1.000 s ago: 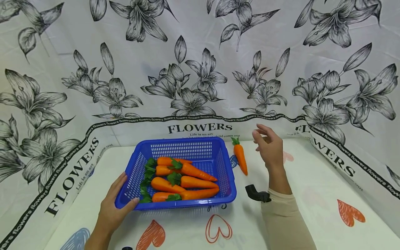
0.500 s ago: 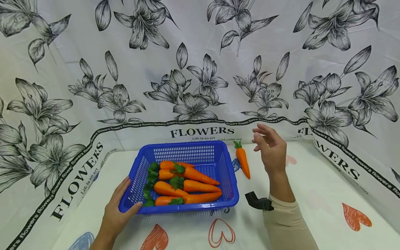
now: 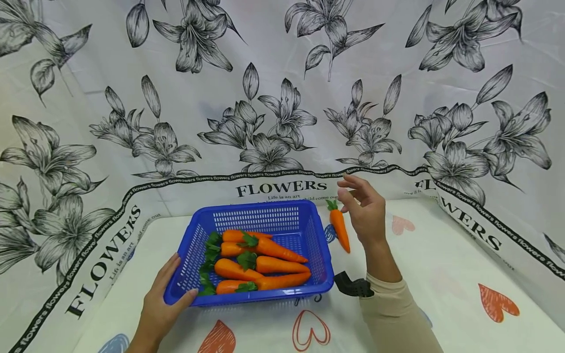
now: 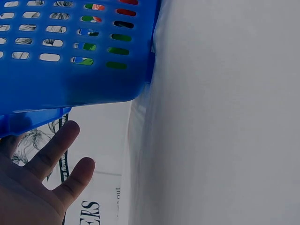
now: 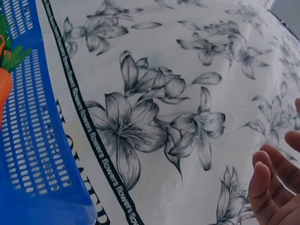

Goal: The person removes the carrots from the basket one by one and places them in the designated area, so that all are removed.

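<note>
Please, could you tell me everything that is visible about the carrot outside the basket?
The carrot is bright orange, smooth-looking, perhaps plastic, with a tuft of green leaves at its thick end. It lies on the white table, to the right of the blue basket and apart from it, leaves at the far end, pointed tip at the near end. The right hand is close to its leafy end; whether a finger touches it, I cannot tell.

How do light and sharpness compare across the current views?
Head view: bright, fairly even light, with orange carrots with green leafy tops and blue rectangular plastic basket clear; left wrist: dimmer, plain white surface greyish, bare left hand in shade; right wrist: black flower print on white cloth slightly soft, bare right hand cut off by the frame.
</note>
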Demonstrator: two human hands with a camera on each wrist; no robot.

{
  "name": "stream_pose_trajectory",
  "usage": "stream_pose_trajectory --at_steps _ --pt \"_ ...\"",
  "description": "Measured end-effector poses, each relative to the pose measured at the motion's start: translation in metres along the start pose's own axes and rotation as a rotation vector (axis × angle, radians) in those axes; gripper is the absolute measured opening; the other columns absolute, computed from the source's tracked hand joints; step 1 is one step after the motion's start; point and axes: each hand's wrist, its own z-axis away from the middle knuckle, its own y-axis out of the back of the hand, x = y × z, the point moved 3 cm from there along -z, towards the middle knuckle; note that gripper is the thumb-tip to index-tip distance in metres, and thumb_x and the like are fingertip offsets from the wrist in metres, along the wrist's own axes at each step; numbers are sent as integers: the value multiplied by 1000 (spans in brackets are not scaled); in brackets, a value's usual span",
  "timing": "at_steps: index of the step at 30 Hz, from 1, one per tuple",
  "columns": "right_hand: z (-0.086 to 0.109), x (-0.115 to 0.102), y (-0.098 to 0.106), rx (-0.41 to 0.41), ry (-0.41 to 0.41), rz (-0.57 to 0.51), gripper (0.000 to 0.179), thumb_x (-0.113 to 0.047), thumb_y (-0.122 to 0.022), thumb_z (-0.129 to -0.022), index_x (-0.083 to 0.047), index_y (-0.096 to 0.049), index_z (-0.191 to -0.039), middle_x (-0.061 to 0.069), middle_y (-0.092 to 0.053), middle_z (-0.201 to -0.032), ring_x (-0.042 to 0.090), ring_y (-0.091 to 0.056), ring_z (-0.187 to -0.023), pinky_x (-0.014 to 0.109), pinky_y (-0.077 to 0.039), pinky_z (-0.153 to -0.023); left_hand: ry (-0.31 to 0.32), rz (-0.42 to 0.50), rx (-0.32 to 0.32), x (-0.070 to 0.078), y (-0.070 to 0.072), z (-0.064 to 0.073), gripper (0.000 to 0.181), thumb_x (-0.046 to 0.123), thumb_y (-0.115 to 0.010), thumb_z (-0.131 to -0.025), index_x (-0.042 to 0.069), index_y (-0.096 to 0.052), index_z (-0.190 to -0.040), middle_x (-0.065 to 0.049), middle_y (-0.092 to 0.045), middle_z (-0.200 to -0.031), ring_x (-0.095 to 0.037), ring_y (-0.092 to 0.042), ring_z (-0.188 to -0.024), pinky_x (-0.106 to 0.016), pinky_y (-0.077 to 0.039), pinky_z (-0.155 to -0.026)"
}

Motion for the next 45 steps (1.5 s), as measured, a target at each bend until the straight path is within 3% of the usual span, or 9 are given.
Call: stream_pose_trajectory --at_steps 8,20,26,29,32,34,38,41,45 --pt "-12 4 -21 -26 8 -75 32 4 -59 -92 5 -60 -123 24 -63 -107 16 -62 -77 25 -53 -57 -4 3 2 -1 2 -1 82 28 -76 -81 21 -33 -152 0 -25 -156 -39 -28 -135 -72 -32 -92" --pt "-21 -9 -49 -83 27 -109 33 6 -58 -91 14 -55 -123 32 -60 -106 14 -60 -77 22 -51 -56 3 4 -6 0 1 -1 83 29 -76 -81 21 -33 -152 0 -24 -156 -39 -28 -136 -72 -32 -93" --pt "-24 -1 -64 -114 -3 -85 33 1 -61 -91 10 -58 -123 27 -62 -107 26 -59 -78 25 -52 -58 10 -7 -8 1 0 -1 82 31 -74 -82 19 -33 -152 -2 -25 -156 -42 -29 -135 -72 -34 -90" --pt "-25 1 -72 -134 -35 -90 34 0 -62 -91 9 -58 -124 27 -62 -107 34 -58 -78 34 -55 -59 12 -6 -7 0 0 -1 82 31 -74 -82 19 -32 -152 -2 -24 -156 -42 -28 -135 -72 -33 -90" --pt "-26 4 -82 -157 -76 -96 34 -1 -62 -91 8 -58 -124 25 -63 -107 32 -58 -77 47 -55 -62 12 -7 -5 -1 0 0 82 30 -75 -82 21 -32 -152 -1 -24 -156 -40 -27 -136 -71 -33 -92" --pt "-27 8 -88 -175 -109 -93 34 -2 -62 -92 7 -58 -125 23 -63 -106 27 -58 -76 52 -54 -63 10 -7 -4 -1 0 0 82 30 -75 -82 21 -32 -152 0 -24 -156 -40 -27 -137 -71 -32 -92" --pt "-28 24 -96 -201 -169 -86 36 -6 -63 -92 4 -59 -127 19 -64 -106 20 -59 -76 42 -55 -61 2 4 -5 -1 -1 0 83 29 -76 -82 20 -33 -152 -1 -25 -156 -40 -27 -137 -72 -32 -93" --pt "-28 44 -100 -211 -195 -76 38 -9 -65 -92 0 -59 -129 17 -64 -107 21 -60 -78 36 -55 -60 3 10 -11 -1 -1 0 83 29 -76 -82 20 -33 -152 -2 -24 -157 -40 -26 -137 -72 -31 -93" --pt "-26 63 -106 -240 -226 -64 40 -17 -67 -92 -8 -60 -130 13 -64 -109 26 -61 -83 41 -55 -63 9 -1 -12 -1 0 -1 82 30 -74 -82 20 -33 -152 -2 -24 -157 -40 -26 -137 -72 -31 -92"
